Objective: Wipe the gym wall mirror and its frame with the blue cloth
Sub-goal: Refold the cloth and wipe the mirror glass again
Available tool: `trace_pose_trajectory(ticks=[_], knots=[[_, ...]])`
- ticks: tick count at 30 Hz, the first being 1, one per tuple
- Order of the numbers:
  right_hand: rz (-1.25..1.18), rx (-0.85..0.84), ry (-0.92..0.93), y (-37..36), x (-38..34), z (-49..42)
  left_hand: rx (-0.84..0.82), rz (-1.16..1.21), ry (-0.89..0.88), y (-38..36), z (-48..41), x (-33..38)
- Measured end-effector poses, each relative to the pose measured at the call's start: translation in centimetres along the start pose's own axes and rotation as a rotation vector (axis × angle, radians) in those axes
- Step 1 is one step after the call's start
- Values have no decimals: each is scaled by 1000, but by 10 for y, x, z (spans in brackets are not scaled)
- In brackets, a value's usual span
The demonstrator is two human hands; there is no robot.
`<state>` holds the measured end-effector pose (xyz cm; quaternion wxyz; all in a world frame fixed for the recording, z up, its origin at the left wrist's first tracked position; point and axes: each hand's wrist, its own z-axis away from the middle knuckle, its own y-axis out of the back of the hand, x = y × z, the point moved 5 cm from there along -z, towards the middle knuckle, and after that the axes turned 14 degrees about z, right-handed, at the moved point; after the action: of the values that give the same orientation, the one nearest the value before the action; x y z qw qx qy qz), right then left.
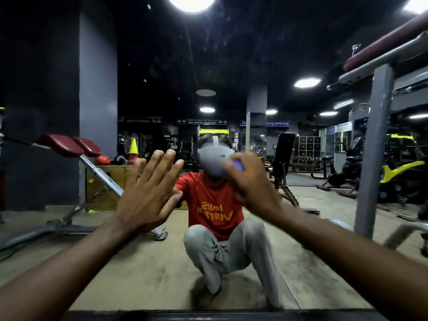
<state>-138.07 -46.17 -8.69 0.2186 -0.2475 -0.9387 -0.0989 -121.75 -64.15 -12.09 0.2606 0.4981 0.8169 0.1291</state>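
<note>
The wall mirror [231,66] fills almost the whole view and reflects me squatting in a red shirt and grey trousers. My left hand [148,193] lies flat against the glass, fingers spread, holding nothing. My right hand [252,181] is pressed to the glass at centre right, closed over the blue cloth [239,165]; only a small blue patch shows above the knuckles, and the hand is motion-blurred. The mirror's dark bottom frame [208,315] runs along the lower edge of the view.
A grey steel post of a gym machine [374,158] stands close at right, with red-padded bars above it. Reflected in the glass are an incline bench with red pads [76,149] at left, a yellow cone, a dark bench, yellow-and-black machines and ceiling lights.
</note>
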Motion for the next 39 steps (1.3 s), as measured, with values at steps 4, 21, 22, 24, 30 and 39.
trace_pose_trajectory(ticks=[4, 21, 22, 24, 30, 39], knots=[[88, -9, 334, -9, -30, 24, -13, -43, -17, 1, 12, -6], [-49, 129, 483, -42, -117, -13, -26, -145, 83, 30, 16, -73], [-20, 132, 535, -42, -117, -18, -28, -153, 89, 31, 19, -78], [51, 143, 510, -44, -101, -48, -40, -173, 87, 34, 27, -87], [70, 224, -178, -23, -42, -129, -23, -172, 99, 39, 38, -122], [4, 17, 218, -74, -204, -43, -16, -135, -35, 35, 57, -161]])
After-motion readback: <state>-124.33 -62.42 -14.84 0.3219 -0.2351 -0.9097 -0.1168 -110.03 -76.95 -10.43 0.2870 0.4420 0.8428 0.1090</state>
